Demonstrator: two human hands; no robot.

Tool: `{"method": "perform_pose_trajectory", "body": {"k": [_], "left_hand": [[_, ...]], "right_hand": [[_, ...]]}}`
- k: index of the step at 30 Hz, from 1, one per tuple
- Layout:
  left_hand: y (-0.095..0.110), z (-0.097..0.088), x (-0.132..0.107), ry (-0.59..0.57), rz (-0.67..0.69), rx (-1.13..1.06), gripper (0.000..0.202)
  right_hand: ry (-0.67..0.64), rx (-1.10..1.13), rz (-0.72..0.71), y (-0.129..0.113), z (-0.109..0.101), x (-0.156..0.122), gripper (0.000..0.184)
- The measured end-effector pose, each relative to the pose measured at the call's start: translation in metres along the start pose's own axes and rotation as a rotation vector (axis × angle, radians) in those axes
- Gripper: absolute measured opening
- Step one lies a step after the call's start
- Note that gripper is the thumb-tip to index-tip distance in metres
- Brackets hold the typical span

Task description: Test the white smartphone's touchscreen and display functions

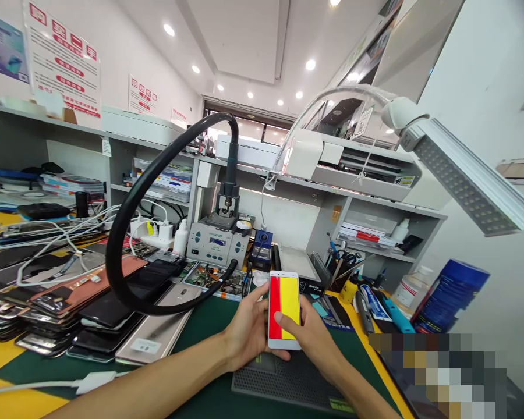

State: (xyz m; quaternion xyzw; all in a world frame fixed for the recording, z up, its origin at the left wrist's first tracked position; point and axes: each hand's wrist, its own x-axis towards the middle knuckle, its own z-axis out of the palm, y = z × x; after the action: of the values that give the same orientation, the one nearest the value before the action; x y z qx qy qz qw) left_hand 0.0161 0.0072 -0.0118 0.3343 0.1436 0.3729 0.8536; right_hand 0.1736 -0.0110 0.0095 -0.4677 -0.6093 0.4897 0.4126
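A white smartphone [290,314] is held upright over the bench, its screen lit with a red band on the left and yellow on the right. My left hand [248,326] cups the phone from its left side and beneath, fingers curled behind it. From the right, my right hand [317,331] grips the other edge, and its thumb lies on the screen near the line between red and yellow. Part of the fingers of both hands is hidden behind the phone. Under the hands lies a dark perforated mat [283,387].
Stacked phones [126,291] and white cables cover the left side. A hot-air station [216,241] with a thick black hose [113,250] stands behind. A lamp [471,174] overhangs the right, above a tool holder [343,270], bottles and a blue can [452,294].
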Motion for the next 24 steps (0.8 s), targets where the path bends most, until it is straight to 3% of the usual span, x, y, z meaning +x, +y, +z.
{"method": "perform_pose_trajectory", "body": {"k": [10,16,24], "left_hand": [[0.001,0.0,0.002,0.008,-0.045,0.01,0.066],[0.001,0.0,0.003,0.015,-0.048,0.04,0.065],[-0.004,0.001,0.006,0.101,-0.033,0.183,0.054]], "right_hand": [[0.006,0.024,0.006,0.005,-0.005,0.002,0.055],[-0.021,0.243,0.019,0.01,-0.01,0.005,0.04],[-0.013,0.322,0.087,0.006,-0.007,0.003,0.045]]}}
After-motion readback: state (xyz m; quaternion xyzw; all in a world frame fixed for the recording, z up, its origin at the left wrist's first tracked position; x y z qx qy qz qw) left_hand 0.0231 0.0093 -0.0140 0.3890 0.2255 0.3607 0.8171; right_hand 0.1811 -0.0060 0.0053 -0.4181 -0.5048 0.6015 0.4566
